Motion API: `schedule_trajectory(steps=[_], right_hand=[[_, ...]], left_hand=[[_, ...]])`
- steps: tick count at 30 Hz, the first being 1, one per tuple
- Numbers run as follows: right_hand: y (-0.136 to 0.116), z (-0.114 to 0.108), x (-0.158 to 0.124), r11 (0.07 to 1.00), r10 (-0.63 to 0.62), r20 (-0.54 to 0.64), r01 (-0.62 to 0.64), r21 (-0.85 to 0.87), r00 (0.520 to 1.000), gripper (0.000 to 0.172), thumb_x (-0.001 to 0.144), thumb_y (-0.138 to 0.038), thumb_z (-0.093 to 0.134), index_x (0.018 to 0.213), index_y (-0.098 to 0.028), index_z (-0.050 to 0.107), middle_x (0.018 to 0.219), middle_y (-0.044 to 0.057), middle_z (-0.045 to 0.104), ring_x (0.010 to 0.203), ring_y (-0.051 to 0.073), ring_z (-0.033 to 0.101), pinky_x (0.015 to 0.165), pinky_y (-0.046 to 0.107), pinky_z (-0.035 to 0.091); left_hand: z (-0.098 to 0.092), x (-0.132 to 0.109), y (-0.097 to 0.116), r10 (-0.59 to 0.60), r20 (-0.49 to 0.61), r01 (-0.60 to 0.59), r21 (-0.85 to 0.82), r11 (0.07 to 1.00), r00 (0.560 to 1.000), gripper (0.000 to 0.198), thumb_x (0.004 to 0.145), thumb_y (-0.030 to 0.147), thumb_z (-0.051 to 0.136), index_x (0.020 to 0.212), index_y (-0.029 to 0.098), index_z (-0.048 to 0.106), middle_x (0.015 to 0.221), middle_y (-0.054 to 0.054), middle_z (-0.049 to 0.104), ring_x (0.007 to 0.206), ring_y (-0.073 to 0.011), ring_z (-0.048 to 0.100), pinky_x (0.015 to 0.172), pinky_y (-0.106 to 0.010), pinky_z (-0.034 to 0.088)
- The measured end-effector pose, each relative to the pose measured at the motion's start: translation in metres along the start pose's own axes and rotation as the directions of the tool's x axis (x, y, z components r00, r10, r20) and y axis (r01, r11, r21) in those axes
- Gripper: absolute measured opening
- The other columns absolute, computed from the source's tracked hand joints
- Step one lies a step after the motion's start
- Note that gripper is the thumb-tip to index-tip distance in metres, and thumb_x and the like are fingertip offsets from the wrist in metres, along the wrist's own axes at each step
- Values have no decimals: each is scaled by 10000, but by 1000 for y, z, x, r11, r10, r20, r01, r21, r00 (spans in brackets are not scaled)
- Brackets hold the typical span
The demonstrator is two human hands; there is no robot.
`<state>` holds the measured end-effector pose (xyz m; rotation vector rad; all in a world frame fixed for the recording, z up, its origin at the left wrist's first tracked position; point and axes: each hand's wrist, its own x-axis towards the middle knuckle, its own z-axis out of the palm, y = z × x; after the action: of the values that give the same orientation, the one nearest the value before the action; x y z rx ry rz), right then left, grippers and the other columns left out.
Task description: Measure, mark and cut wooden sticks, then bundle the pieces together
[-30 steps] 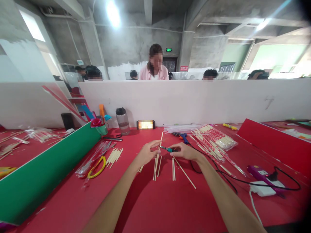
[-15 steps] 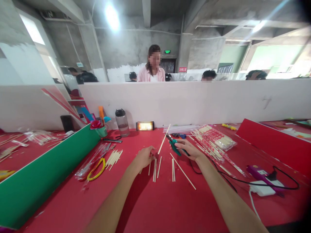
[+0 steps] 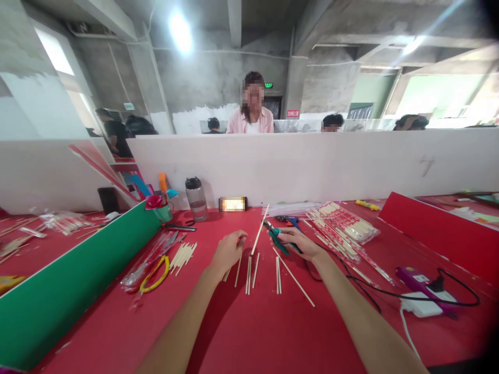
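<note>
My right hand grips green-handled pliers, their jaws pointing left beside a slanted wooden stick. Just left of that stick is my left hand, its fingers loosely curled and apart from the stick; its thumb is mostly hidden. Below the hands, several short sticks lie on the red table, some partly covered by my left hand. A longer stick lies slanted at the right, next to a pair of short ones.
Cut sticks and yellow-handled scissors lie left. Bagged sticks, a blue glue gun and a purple power strip are right. A bottle and phone stand behind. A person is beyond the white partition.
My left hand has drawn slightly left, away from the slanted stick. That stick has shifted a little left and toward me. The pliers have moved slightly left and down with my right hand.
</note>
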<state>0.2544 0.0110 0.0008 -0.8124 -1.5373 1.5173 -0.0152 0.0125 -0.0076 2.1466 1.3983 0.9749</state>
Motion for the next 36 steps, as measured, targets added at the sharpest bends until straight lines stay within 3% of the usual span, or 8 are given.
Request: schedule_trajectory(steps=[4, 7, 10, 14, 18, 22, 30, 36], right_hand=[[2, 3, 2, 975, -47, 48, 57, -213, 998, 382, 818, -480, 681, 988, -140, 718, 891, 57, 700, 820, 189, 630, 777, 299, 483], [5, 6, 5, 945, -73, 78, 94, -314, 994, 452, 804, -498, 686, 1091, -150, 705, 1032, 81, 706, 963, 239, 628, 888, 360, 465], [8, 9, 7, 920, -102, 113, 137, -368, 988, 487, 806, -500, 682, 1161, -166, 684, 1150, 97, 681, 1077, 270, 601, 966, 406, 435], [11, 13, 9, 891, -137, 145, 186, -414, 980, 477, 842, -487, 650, 1200, -172, 666, 1138, 99, 674, 1046, 262, 608, 944, 405, 453], [10, 17, 9, 855, -160, 176, 225, -467, 971, 444, 860, -454, 641, 1221, -195, 656, 1110, 89, 667, 1019, 251, 609, 915, 385, 457], [9, 18, 9, 816, -189, 195, 264, -514, 962, 435, 868, -435, 635, 1239, -207, 643, 1131, 89, 654, 1047, 250, 597, 926, 384, 449], [15, 20, 8, 724, -225, 181, 289, -627, 957, 408, 922, -429, 551, 1238, -181, 627, 1128, 99, 664, 1025, 249, 607, 907, 372, 459], [15, 27, 4, 541, -212, 136, 232, -809, 968, 424, 961, -471, 461, 1200, -159, 620, 1160, 139, 663, 1059, 292, 596, 936, 424, 425]], left_hand=[[-10, 0, 19, 8, 57, 16, -412, 911, 998, 454, 940, 430, 440, 1347, 232, 479, 1261, -107, 618, 691, -135, 643, 645, -268, 533], [-15, -2, 28, 78, 116, -3, -543, 840, 990, 537, 916, 439, 507, 1415, 259, 422, 1429, -114, 494, 773, -135, 657, 673, -253, 545], [-15, -3, 29, 113, 147, -16, -539, 842, 983, 546, 874, 419, 593, 1383, 250, 488, 1432, -105, 498, 816, -151, 671, 727, -263, 545], [-13, -2, 23, 73, 201, 55, -565, 824, 977, 593, 856, 407, 625, 1399, 228, 470, 1263, -103, 627, 772, -162, 691, 727, -282, 548], [-14, -3, 20, 106, 251, 67, -595, 801, 962, 554, 848, 403, 632, 1359, 223, 516, 1247, -107, 627, 738, -150, 689, 746, -299, 548], [-15, -4, 21, 134, 285, 64, -593, 803, 949, 506, 871, 366, 603, 1349, 220, 529, 1083, -84, 687, 695, -134, 666, 721, -281, 536], [-13, -2, 16, 152, 258, 32, -591, 806, 954, 458, 860, 320, 604, 1308, 232, 562, 1337, -111, 565, 637, -101, 651, 690, -282, 539], [-9, 0, 9, 147, 246, 27, -588, 808, 958, 435, 859, 295, 600, 1290, 247, 577, 1368, -113, 545, 610, -98, 644, 692, -303, 546]])
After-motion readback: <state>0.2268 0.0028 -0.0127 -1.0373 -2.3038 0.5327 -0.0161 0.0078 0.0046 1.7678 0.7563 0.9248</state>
